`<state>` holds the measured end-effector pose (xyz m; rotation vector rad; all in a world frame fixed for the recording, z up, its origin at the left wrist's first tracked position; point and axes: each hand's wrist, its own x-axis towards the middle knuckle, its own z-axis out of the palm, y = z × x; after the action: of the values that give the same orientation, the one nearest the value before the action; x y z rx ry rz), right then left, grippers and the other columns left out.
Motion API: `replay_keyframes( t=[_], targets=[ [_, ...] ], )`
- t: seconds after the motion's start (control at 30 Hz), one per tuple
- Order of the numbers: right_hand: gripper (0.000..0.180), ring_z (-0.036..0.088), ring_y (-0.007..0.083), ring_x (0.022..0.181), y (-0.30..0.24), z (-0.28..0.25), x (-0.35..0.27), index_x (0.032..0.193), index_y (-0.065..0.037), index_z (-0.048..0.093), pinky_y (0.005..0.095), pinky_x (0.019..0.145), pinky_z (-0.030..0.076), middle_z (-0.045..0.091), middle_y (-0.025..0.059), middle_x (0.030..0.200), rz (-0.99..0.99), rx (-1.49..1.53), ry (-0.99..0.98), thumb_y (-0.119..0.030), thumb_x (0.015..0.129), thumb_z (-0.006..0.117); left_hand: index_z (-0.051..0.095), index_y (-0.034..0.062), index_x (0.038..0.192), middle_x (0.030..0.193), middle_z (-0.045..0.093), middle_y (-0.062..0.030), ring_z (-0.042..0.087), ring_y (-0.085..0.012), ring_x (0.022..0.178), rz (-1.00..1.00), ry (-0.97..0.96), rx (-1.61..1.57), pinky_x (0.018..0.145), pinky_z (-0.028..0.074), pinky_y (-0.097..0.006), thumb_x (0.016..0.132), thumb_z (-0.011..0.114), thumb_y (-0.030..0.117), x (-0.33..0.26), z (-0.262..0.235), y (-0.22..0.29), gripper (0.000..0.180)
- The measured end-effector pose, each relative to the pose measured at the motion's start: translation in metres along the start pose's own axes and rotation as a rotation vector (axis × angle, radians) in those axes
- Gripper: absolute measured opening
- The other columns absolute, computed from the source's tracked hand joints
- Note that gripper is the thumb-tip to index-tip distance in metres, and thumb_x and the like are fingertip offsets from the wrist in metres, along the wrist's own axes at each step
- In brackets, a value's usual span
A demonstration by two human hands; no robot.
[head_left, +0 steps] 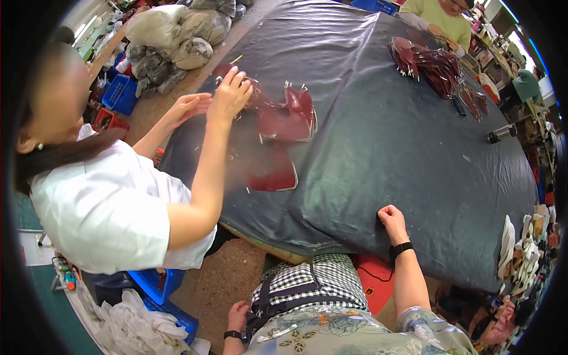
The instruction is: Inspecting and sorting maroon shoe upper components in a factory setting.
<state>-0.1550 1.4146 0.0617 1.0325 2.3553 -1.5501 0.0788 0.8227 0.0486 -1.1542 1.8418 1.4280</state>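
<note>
My right hand point(392, 221) rests on the near part of the black sheet point(378, 160) that covers the table. Its fingers curl inward, and nothing shows in them. Low at my side, off the table, my left hand point(238, 314) hangs with loosely curled fingers and no visible object. Glossy dark red pieces point(287, 121) with pale edges lie on the sheet at the left, apart from both my hands. Over their far end, a co-worker in white point(112, 201) holds both hands, one raised; what they hold, if anything, is too small to tell.
A bundle of dark red pieces point(435, 68) lies at the far right, near another person in yellow-green point(444, 21). A metal cylinder point(502, 134) is by the right edge. Full plastic bags point(177, 29) and a blue crate point(120, 94) stand far left. Pale shoe-shaped pieces point(523, 248) hang at right.
</note>
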Motion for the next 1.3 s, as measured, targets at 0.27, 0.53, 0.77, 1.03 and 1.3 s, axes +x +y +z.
replay_keyframes(
  t=[0.27,0.53,0.77,1.03,1.3],
  targets=[
    [0.006,0.054,0.0077,0.068,-0.007,0.000,0.002,0.084,-0.006,0.068,0.0256,0.064,0.044,0.062,-0.0031,0.074,0.058,0.111,-0.018,-0.012,0.087,0.069,0.064,-0.0037,0.128,0.099,0.072,-0.0067,0.065,-0.0134,0.081,-0.020,-0.037,-0.007,0.073,0.053,-0.028,0.092,0.069,0.011,0.018,-0.007,0.020,0.039],
    [0.006,0.052,0.0077,0.069,-0.013,-0.001,0.000,0.085,-0.007,0.066,0.0253,0.064,0.042,0.058,-0.0041,0.075,0.102,0.079,-0.006,-0.012,0.088,0.068,0.063,0.0002,0.130,0.106,0.073,-0.0099,0.069,-0.0175,0.089,0.012,-0.089,-0.027,0.079,0.055,-0.031,0.096,0.066,0.011,0.034,-0.020,0.045,0.036],
    [0.008,0.051,0.0073,0.070,-0.015,-0.002,-0.003,0.084,-0.008,0.065,0.0253,0.064,0.041,0.058,-0.0046,0.075,0.082,0.082,0.003,-0.013,0.089,0.069,0.064,0.0007,0.129,0.106,0.073,-0.0084,0.068,-0.0165,0.089,0.006,-0.055,0.113,0.077,0.054,-0.031,0.096,0.067,0.014,0.044,-0.032,0.029,0.036],
    [0.008,0.049,0.0069,0.070,-0.018,0.001,-0.007,0.083,-0.008,0.062,0.0245,0.064,0.040,0.056,-0.0048,0.076,0.057,0.089,-0.031,-0.011,0.090,0.066,0.065,-0.0015,0.129,0.103,0.073,-0.0089,0.067,-0.0148,0.087,0.026,-0.049,-0.003,0.075,0.053,-0.030,0.094,0.070,0.016,0.040,-0.016,0.021,0.040],
    [0.006,0.049,0.0070,0.071,-0.022,-0.001,-0.009,0.086,-0.009,0.062,0.0235,0.067,0.041,0.056,-0.0048,0.077,0.077,0.083,-0.080,-0.010,0.091,0.064,0.065,-0.0018,0.128,0.104,0.074,-0.0101,0.068,-0.0167,0.090,0.034,-0.033,-0.048,0.078,0.054,-0.031,0.094,0.070,0.017,0.030,0.020,0.027,0.040]
  ],
)
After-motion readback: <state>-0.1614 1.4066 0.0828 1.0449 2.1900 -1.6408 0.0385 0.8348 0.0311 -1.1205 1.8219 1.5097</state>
